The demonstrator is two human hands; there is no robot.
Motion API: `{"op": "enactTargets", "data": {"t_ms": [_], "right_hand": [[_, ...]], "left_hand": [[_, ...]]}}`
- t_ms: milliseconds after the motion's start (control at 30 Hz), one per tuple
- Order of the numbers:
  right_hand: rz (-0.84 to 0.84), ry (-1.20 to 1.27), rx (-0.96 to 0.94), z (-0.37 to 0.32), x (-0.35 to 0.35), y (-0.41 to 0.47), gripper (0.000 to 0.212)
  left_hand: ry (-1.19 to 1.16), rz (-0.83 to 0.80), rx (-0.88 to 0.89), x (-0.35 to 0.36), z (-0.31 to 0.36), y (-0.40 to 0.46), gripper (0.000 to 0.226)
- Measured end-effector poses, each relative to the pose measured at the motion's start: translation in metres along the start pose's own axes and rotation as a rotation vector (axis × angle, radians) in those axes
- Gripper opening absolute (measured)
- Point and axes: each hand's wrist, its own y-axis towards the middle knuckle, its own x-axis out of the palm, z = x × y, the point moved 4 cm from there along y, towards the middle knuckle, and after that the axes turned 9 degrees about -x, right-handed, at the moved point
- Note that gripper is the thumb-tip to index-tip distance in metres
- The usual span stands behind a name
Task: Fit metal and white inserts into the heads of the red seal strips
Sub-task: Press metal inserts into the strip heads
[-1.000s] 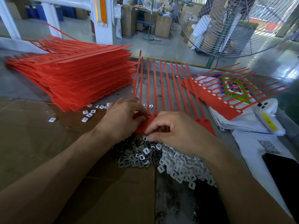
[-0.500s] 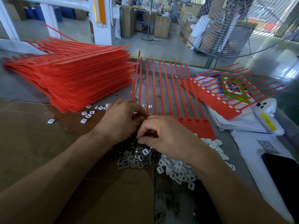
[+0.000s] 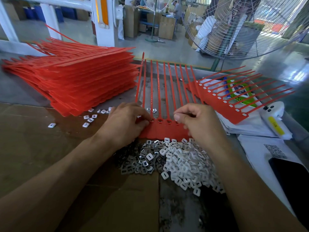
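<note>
A worktable (image 3: 20,91), partly covered by brown cardboard (image 3: 41,148), fills the view; its far edge runs behind the strips. A tall stack of red seal strips (image 3: 80,81) sits at the left. A finished sheet of strips (image 3: 222,104), heads filled white, lies to the right on papers (image 3: 247,126). In the centre, the sheet being worked on (image 3: 167,128) has its tails pointing away. The left hand (image 3: 123,124) pinches at its left-most head. The right hand (image 3: 200,124), fingers curled, pinches something too small to identify above the heads. Just beside the sheet's near edge lie metal inserts (image 3: 137,161) and white inserts (image 3: 185,164). Bare cardboard lies between the forearms.
</note>
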Motion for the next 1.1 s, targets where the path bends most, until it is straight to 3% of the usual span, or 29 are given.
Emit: {"op": "enactTargets", "data": {"t_ms": [133,367,1100], "right_hand": [[0.057,0.015,0.128,0.015,-0.012,0.002,0.019],[0.062,-0.012,0.171,0.023,-0.015,0.005,0.019],[0.07,-0.245,0.11,0.027,-0.01,0.007,0.008]], "left_hand": [[-0.004,-0.004,0.0,0.0,0.0,-0.001,0.014],[-0.001,-0.011,-0.005,0.0,0.001,-0.001,0.014],[-0.007,-0.025,-0.023,-0.002,0.001,0.0,0.013]]}}
